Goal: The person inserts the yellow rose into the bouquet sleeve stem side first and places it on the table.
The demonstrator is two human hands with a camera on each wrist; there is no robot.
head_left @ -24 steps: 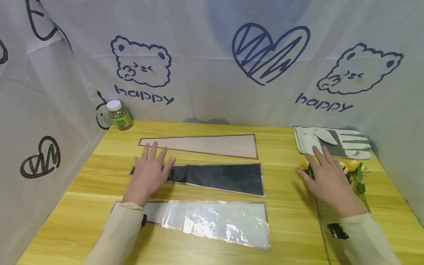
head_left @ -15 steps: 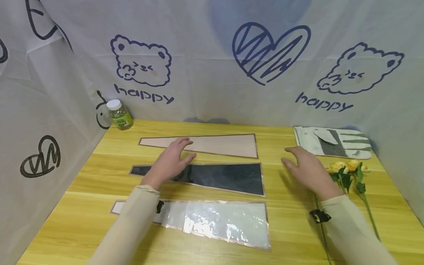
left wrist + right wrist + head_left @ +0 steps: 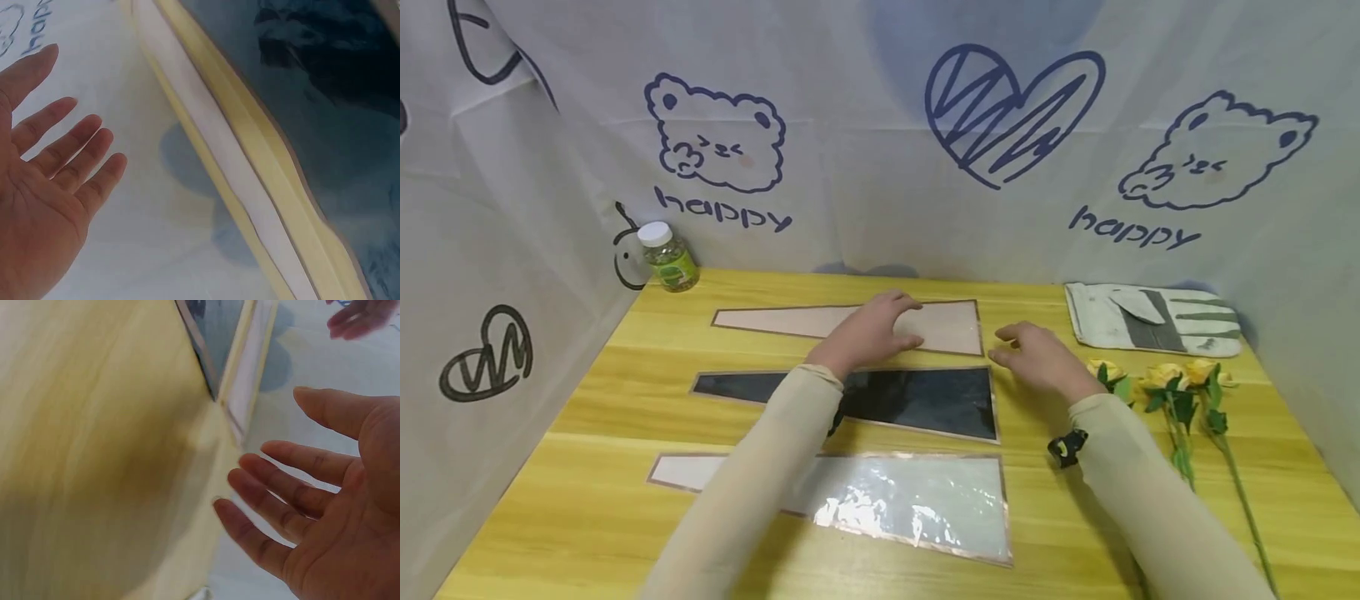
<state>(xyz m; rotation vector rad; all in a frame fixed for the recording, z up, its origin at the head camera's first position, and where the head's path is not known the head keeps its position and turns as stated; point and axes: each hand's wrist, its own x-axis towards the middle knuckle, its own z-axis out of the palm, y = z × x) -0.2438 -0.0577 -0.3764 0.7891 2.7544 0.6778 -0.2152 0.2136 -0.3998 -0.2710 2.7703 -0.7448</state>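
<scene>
Left hand (image 3: 867,333) and right hand (image 3: 1043,360) are hovering, fingers (image 3: 105,180) loose, gripping nothing; strips (image 3: 928,400) are lying apart, guessing that's keeping each visible.

One left-hand grip (image 3: 867,333), one right-hand grip (image 3: 1039,358), three long tapered panels (image 3: 925,404), three yellow roses (image 3: 1167,377), one white-and-grey glove (image 3: 1157,325), one lidded jar (image 3: 671,260), two drawn bears (image 3: 717,137), two scribbled hearts (image 3: 1011,117), two written words reading "happy" (image 3: 723,208), one wooden surface (image 3: 587,500)
</scene>
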